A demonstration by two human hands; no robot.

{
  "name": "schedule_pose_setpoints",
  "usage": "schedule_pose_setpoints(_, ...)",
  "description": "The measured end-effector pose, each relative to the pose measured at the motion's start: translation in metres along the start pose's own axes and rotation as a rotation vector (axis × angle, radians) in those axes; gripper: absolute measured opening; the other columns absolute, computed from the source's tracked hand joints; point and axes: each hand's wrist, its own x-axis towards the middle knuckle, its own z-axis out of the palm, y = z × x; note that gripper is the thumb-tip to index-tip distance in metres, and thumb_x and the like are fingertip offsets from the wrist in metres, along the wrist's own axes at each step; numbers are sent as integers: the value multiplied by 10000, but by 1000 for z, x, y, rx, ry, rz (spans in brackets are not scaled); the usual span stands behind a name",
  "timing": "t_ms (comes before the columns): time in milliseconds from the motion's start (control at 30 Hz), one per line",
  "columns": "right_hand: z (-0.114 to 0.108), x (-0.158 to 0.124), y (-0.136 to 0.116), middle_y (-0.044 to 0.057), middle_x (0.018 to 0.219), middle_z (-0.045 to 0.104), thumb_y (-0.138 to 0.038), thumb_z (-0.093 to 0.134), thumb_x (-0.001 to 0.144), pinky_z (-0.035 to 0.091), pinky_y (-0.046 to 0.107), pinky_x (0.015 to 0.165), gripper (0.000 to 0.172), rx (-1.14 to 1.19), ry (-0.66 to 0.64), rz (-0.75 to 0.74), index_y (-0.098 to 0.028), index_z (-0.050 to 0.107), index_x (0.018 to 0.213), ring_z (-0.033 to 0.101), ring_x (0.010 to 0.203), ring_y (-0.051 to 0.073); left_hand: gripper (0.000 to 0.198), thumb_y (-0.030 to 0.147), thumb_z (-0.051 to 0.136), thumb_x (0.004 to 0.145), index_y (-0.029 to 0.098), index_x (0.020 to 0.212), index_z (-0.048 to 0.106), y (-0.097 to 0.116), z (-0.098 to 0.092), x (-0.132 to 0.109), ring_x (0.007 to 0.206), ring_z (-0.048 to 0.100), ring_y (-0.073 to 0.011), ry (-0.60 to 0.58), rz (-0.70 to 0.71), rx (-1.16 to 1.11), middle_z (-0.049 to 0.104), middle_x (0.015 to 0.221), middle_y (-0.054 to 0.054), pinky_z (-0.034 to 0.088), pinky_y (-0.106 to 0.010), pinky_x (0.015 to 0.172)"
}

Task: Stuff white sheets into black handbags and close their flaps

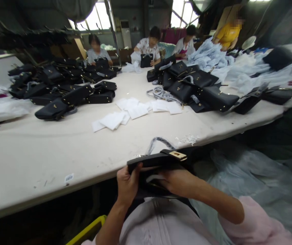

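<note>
A black handbag [151, 160] with a gold clasp [178, 155] is held between my body and the table's front edge, its mouth turned toward me. My left hand [127, 182] is closed around the bag's left edge, thumb on top. My right hand [174, 180] reaches into the opening, and its fingers are hidden inside. A pale strip [154, 178] shows in the opening by those fingers; I cannot make out what it is. The bag's handle [161, 140], wrapped in clear film, stands up on the far side, over the tabletop.
White square pads [137, 110] lie mid-table beside coiled grey straps [158, 92]. Black handbags are heaped at left [56, 88] and right [187, 81]. Several people work beyond the table [46, 149]. Plastic sheeting [250, 183] lies at right, and a yellow edge [87, 229] shows below left.
</note>
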Motion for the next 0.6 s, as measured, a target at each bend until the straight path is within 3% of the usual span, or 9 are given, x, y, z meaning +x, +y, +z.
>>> schedule_pose_setpoints(100,-41,17,-24,95,1099,694,-311,491,925,440,341,858,316,-52,275,19,-230,657,1181,623,987,270,330,456,692,737,127,773,684,24,-16,39,619,530,-146,255,113,-80,621,655,10,427,-247,581)
schedule_pose_setpoints(200,-58,57,-25,95,1054,706,-376,445,960,426,318,841,317,-148,416,0,-220,673,1115,621,1002,258,367,478,722,699,127,797,679,22,-18,82,611,518,-134,451,143,-156,605,667,23,421,-250,582)
schedule_pose_setpoints(267,-55,87,-15,98,1044,711,-389,442,962,425,295,823,318,-188,422,-5,-213,681,1079,627,1006,240,412,515,719,687,123,805,672,8,-15,106,629,531,-148,462,80,-154,607,677,16,429,-266,592)
schedule_pose_setpoints(333,-44,114,-3,101,988,725,-371,485,940,434,289,787,286,-201,376,3,-203,704,1012,649,958,233,445,541,700,690,119,828,670,-12,-16,120,671,561,-179,394,-25,-89,623,696,-4,457,-299,628)
schedule_pose_setpoints(400,-31,135,5,93,930,735,-339,533,906,441,291,761,236,-196,349,7,-200,720,944,665,912,233,439,548,646,736,124,851,659,-31,-21,122,723,592,-210,326,-101,14,637,727,-25,489,-347,692)
schedule_pose_setpoints(467,-21,146,10,80,932,738,-311,554,884,442,293,773,202,-178,369,-9,-205,722,919,666,920,229,405,524,593,784,138,902,625,-40,-29,113,790,611,-232,356,-121,114,637,808,-46,505,-398,762)
schedule_pose_setpoints(533,-16,150,12,70,960,736,-292,552,876,444,302,802,194,-155,399,-23,-212,719,935,661,944,226,370,483,597,798,160,977,576,-38,-35,96,873,609,-244,538,-22,223,614,937,-71,498,-435,836)
schedule_pose_setpoints(600,-13,150,13,69,964,735,-260,552,866,450,318,828,201,-114,434,-62,-211,719,965,660,944,226,285,403,608,818,189,998,552,-26,-33,79,947,593,-241,656,219,327,590,1004,-77,470,-443,913)
